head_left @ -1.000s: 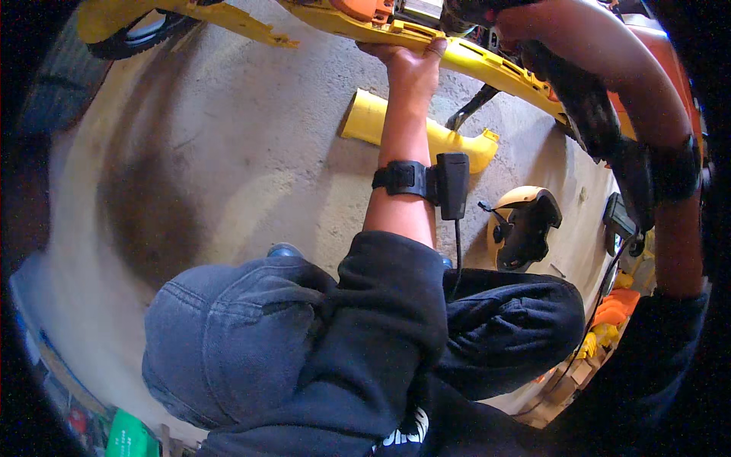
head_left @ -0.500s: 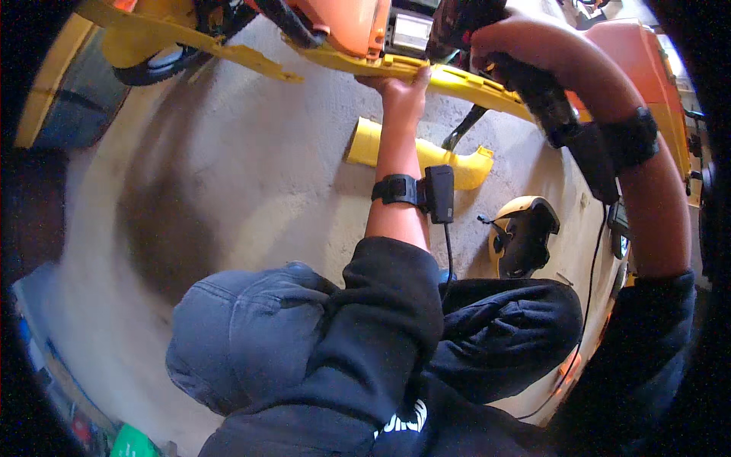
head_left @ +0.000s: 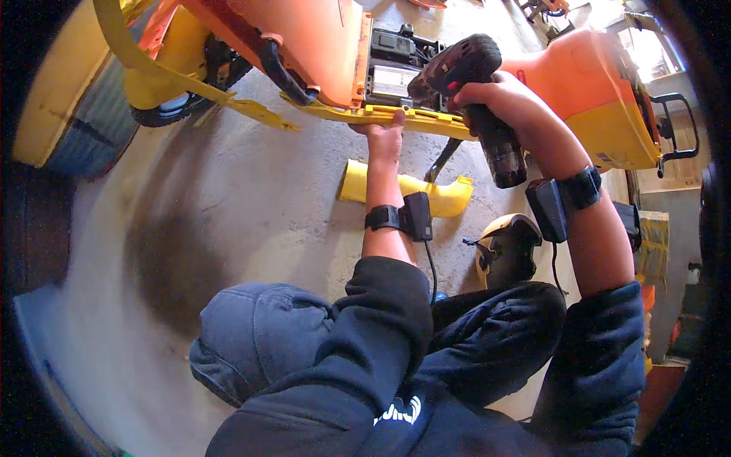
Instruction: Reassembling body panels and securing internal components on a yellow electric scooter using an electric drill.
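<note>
My right hand (head_left: 509, 105) grips a black, worn cordless drill (head_left: 499, 152), fingers around its handle. The drill's head points left over an open bay (head_left: 394, 76) with dark parts and a white label inside, in the body of an orange scooter-like vehicle (head_left: 324, 42). My left hand (head_left: 384, 141) holds a long yellow plastic side trim (head_left: 426, 120) along the lower edge of that body. Its thumb lies on top and its fingers reach underneath, mostly hidden. Whether the drill's tip touches anything cannot be seen.
On the concrete floor below the trim lie a curved yellow plastic piece (head_left: 434, 194) and a yellow cover with a black inside (head_left: 509, 247). A black stand leg (head_left: 443, 160) reaches down from the vehicle. At left is a wheel (head_left: 171, 114); shelving (head_left: 653, 244) stands at right.
The view has tilted, so the vehicle sits lower and shows more. My right forearm and the drill have come inward to the left. My left hand keeps its hold on the trim.
</note>
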Available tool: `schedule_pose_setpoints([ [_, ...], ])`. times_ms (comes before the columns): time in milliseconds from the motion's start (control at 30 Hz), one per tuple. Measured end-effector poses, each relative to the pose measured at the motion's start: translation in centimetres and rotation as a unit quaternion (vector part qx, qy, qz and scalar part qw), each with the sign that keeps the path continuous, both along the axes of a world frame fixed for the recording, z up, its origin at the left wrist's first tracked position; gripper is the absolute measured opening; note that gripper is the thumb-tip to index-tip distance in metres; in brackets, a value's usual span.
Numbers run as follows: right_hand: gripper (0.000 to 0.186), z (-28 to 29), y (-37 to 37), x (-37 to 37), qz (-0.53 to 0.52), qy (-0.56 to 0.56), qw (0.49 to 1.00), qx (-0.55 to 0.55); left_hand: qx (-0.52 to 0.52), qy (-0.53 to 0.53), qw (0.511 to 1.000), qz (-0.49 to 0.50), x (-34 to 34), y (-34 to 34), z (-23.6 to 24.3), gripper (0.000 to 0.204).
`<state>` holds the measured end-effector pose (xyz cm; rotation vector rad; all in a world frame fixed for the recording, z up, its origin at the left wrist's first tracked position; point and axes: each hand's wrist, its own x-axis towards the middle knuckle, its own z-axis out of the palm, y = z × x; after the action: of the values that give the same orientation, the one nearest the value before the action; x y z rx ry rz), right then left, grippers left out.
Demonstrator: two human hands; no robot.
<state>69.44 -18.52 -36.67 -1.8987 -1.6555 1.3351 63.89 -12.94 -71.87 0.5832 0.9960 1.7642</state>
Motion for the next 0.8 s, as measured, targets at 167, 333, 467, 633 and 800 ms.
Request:
schedule_pose_setpoints([
  [167,0.026,0.6,-3.5,2.0,-0.094,0.06,0.994,0.016,-0.031,-0.07,0.997,0.004,-0.5,-3.0,5.2,0.045],
  [333,0.024,1.2,-7.1,1.9,-0.178,0.141,0.974,-0.025,-0.103,-0.073,0.99,0.06,-2.6,-4.0,6.8,0.071],
  [467,0.027,-0.4,-7.2,3.5,-0.159,0.125,0.978,-0.043,-0.113,-0.041,0.993,0.022,-2.6,-3.9,7.1,0.091],
  [633,0.026,-1.2,-7.0,4.1,-0.152,0.121,0.981,-0.024,-0.1,-0.103,0.99,-0.002,-2.3,-4.3,8.2,0.084],
  [800,0.028,-0.8,-6.7,4.1,-0.145,0.127,0.981,0.001,-0.046,-0.051,0.998,0.014,-3.2,-3.6,7.8,0.074],
])
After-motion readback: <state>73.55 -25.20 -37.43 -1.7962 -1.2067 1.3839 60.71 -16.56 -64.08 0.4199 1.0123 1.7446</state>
